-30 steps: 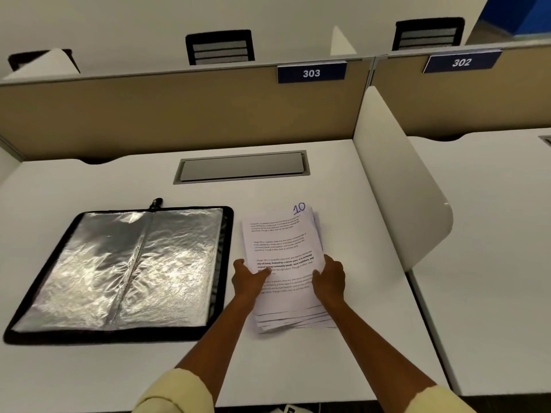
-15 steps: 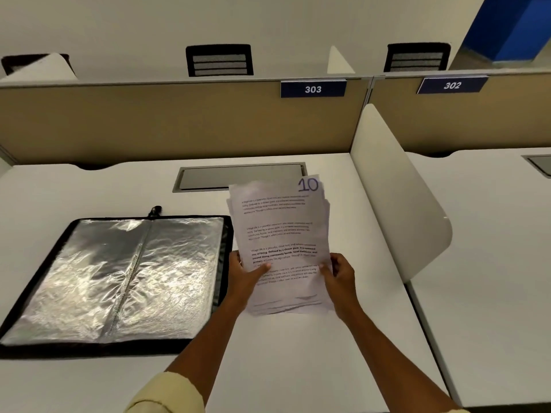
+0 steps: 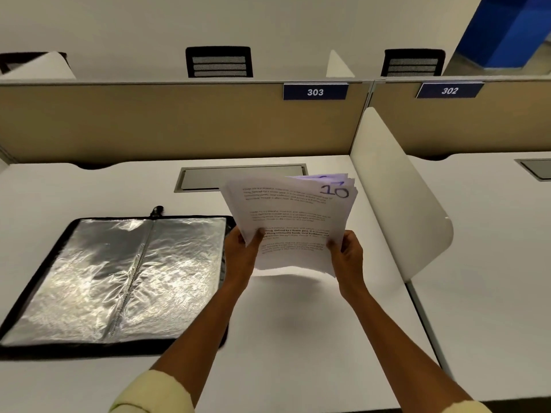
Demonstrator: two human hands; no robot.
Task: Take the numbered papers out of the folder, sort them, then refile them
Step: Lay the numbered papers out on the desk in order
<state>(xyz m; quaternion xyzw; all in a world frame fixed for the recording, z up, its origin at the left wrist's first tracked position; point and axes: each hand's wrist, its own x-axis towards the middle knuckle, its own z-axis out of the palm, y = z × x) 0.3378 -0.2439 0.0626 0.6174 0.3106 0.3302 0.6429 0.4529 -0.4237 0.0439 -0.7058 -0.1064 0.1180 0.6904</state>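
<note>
1. Left grip (image 3: 243,251) and right grip (image 3: 347,253): each grasps a lower corner of the paper stack (image 3: 290,222), held clear above the surface (image 3: 298,323).
2. Top sheet marked "10"; sheet behind possibly "7".
3. Folder (image 3: 119,278): open flat, left of the left grip.

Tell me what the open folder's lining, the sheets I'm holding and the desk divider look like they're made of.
Folder: the lining looks like crinkled metallic foil or shiny plastic film, with bright glare and wrinkles; the black edge looks like fabric. Stack of papers: plain matte white paper, thin enough to bend and fan at the top. Divider: smooth matte white panel, probably plastic or laminate, with a rounded corner.
</note>
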